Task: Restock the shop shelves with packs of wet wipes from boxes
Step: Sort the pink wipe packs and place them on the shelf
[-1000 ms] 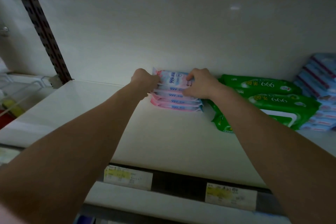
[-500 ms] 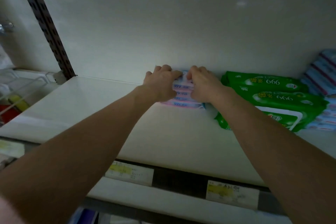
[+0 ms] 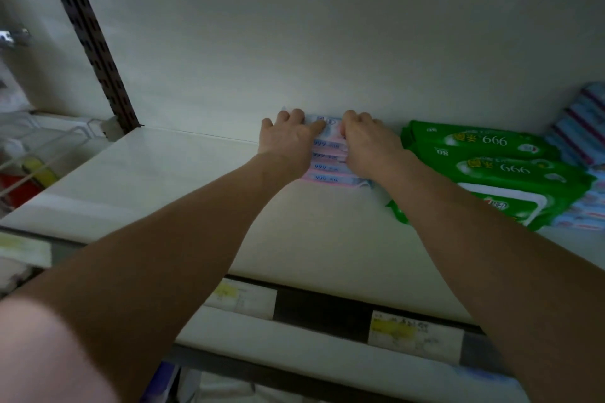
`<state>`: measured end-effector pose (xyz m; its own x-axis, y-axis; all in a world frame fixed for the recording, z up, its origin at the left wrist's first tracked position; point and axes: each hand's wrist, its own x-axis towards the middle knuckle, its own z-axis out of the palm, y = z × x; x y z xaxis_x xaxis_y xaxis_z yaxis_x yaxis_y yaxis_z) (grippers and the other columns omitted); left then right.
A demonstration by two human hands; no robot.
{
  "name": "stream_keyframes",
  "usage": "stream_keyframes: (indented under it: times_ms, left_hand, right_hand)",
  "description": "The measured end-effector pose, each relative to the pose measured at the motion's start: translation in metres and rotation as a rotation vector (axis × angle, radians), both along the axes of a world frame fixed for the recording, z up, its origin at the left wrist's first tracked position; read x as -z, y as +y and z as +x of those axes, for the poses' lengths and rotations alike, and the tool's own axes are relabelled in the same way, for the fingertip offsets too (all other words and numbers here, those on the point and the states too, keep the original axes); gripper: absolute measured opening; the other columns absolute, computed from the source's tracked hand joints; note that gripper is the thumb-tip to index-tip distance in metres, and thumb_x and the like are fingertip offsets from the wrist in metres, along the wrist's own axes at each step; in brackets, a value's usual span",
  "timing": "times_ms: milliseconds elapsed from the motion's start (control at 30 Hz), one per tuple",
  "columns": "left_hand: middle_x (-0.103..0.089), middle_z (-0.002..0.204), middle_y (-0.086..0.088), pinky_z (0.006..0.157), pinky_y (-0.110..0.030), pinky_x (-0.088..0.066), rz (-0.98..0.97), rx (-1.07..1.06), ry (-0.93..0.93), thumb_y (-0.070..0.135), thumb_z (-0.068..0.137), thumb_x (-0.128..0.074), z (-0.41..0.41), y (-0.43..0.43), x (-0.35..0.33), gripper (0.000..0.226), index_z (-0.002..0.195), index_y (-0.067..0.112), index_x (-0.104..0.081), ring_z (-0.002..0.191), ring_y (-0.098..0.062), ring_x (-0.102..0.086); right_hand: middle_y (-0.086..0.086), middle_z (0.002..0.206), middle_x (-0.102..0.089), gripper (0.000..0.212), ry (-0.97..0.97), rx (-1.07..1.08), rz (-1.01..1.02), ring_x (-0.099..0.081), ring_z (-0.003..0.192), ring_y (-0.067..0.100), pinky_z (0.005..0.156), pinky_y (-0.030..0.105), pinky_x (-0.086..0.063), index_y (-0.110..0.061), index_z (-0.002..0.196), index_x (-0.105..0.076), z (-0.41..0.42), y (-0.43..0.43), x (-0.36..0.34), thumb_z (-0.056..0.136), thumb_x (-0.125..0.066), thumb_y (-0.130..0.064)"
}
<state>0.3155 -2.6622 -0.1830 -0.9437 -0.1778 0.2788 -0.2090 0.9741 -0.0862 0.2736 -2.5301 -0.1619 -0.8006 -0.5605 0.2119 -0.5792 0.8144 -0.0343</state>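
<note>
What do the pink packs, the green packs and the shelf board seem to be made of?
Pink packs: likely thin plastic film, printed, faintly glossy. Green packs: similar film, shinier, with soft puffy wrinkled faces. Shelf board: probably painted metal, smooth cream surface with dull sheen.

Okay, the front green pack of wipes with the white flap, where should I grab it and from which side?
Probably by its near long edge, from the front of the shelf. That edge of the front green pack is free; a second green pack overlaps its back, blue packs crowd its right, and the left hand and right hand hold the pink stack on its left.
</note>
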Motion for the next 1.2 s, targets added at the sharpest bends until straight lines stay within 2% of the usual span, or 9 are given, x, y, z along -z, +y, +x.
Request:
stream_keyframes:
  times_ms: [167,367,533,633,733,867,1000,1100,1200]
  left_hand:
    - [-0.041,0.135,-0.01,0.101,-0.044,-0.036,0.135,-0.043,0.08,0.017,0.087,-0.058,0.021,0.016,-0.01,0.062,0.144,0.024,-0.034,0.124,-0.029,-0.039]
    - [-0.06,0.121,-0.014,0.093,-0.031,-0.048,1.117,-0.195,0.497,0.008,0.086,-0.054,0.073,0.057,-0.008,0.044,0.13,0.009,-0.055,0.108,-0.028,-0.06]
    - [-0.066,0.103,-0.008,0.091,-0.038,-0.053,1.501,-0.249,0.588,0.008,0.087,-0.057,0.134,0.112,0.001,0.026,0.113,0.013,-0.064,0.097,-0.025,-0.065]
    - [-0.067,0.091,-0.004,0.075,-0.029,-0.057,1.596,-0.262,0.559,0.01,0.088,-0.059,0.16,0.136,0.007,0.019,0.104,0.015,-0.066,0.076,-0.018,-0.065]
    - [-0.062,0.078,0.0,0.054,-0.019,-0.048,1.68,-0.214,0.463,0.009,0.09,-0.056,0.177,0.158,0.009,0.013,0.098,0.015,-0.065,0.061,-0.012,-0.056]
    - [-0.06,0.071,-0.005,0.064,-0.031,-0.05,1.737,-0.135,0.334,0.004,0.088,-0.058,0.183,0.185,0.017,0.014,0.081,0.014,-0.065,0.067,-0.021,-0.055]
    - [-0.058,0.069,-0.013,0.066,-0.037,-0.048,1.75,-0.044,0.15,0.005,0.082,-0.059,0.189,0.209,0.035,0.025,0.06,0.016,-0.059,0.068,-0.02,-0.052]
    - [-0.059,0.067,-0.013,0.064,-0.035,-0.047,1.683,0.025,0.001,0.007,0.077,-0.057,0.202,0.216,0.047,0.02,0.059,0.014,-0.062,0.067,-0.019,-0.053]
    - [-0.064,0.073,-0.012,0.064,-0.033,-0.05,1.623,0.075,-0.128,0.009,0.084,-0.056,0.221,0.214,0.059,0.016,0.072,0.012,-0.065,0.066,-0.019,-0.056]
  right_hand:
    - [0.015,0.127,-0.042,0.045,-0.067,0.01,-0.09,-0.042,0.119,0.031,0.091,0.042,-0.043,-0.012,0.129,-0.045,0.017,0.005,-0.019,0.087,-0.062,-0.011]
    - [0.01,0.126,-0.058,0.035,-0.267,0.067,-0.597,-0.055,0.116,0.025,0.096,0.028,-0.042,-0.012,0.12,-0.06,0.07,0.036,-0.014,0.086,-0.054,-0.007]
    - [0.009,0.1,-0.07,0.016,-0.331,0.088,-0.818,-0.065,0.095,0.024,0.08,0.028,-0.05,-0.013,0.093,-0.072,0.137,0.071,0.003,0.087,-0.058,-0.015]
    - [0.005,0.093,-0.07,0.013,-0.378,0.143,-0.896,-0.065,0.089,0.022,0.085,0.039,-0.053,-0.019,0.087,-0.07,0.173,0.094,0.014,0.089,-0.057,-0.016]
    - [0.003,0.096,-0.07,0.012,-0.416,0.217,-0.92,-0.065,0.093,0.021,0.089,0.041,-0.052,-0.023,0.087,-0.067,0.197,0.115,0.028,0.089,-0.056,-0.018]
    - [0.002,0.11,-0.067,0.021,-0.382,0.382,-0.799,-0.061,0.104,0.019,0.088,0.025,-0.046,-0.019,0.104,-0.07,0.215,0.14,0.038,0.091,-0.053,-0.022]
    - [0.003,0.076,-0.06,0.024,-0.31,0.507,-0.689,-0.056,0.081,0.018,0.059,0.023,-0.034,-0.02,0.066,-0.056,0.235,0.162,0.049,0.089,-0.052,-0.018]
    - [0.006,0.064,-0.055,0.032,-0.246,0.671,-0.765,-0.054,0.071,0.021,0.062,0.026,-0.037,-0.014,0.053,-0.052,0.262,0.172,0.067,0.084,-0.055,-0.015]
    - [0.006,0.073,-0.064,0.02,-0.27,0.855,-0.865,-0.062,0.079,0.025,0.071,0.031,-0.05,-0.012,0.068,-0.065,0.3,0.17,0.084,0.084,-0.057,-0.02]
